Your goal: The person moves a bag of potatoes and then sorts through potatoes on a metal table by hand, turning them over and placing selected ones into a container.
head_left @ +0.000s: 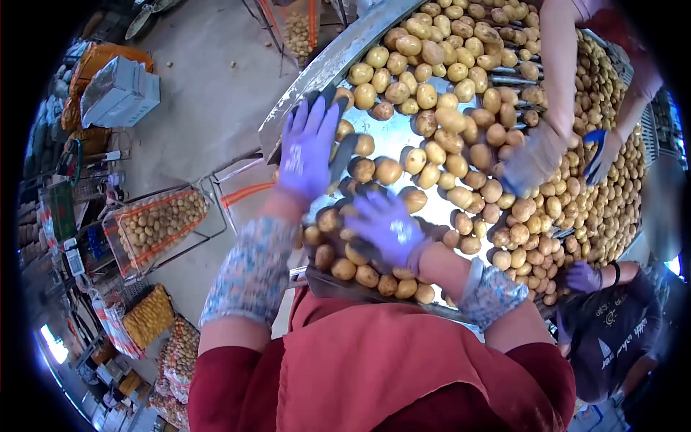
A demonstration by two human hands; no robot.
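Note:
Many potatoes (450,119) lie across a metal sorting table (392,133). My left hand (308,150), in a purple glove, is at the table's left edge, its fingers stretched out beside a few potatoes and a dark strip. Lower down, my right hand (389,227), also gloved in purple, rests over potatoes near the front edge with its fingers spread. Neither hand is wrapped round a potato. Potatoes sit close to my right hand on both sides, and some under it are hidden.
Across the table, a co-worker's two gloved hands (536,162) reach over the potatoes, one blurred. Another person (608,331) works at the right. A mesh sack of potatoes (162,223) hangs in a frame at left. White boxes (122,93) stand farther back.

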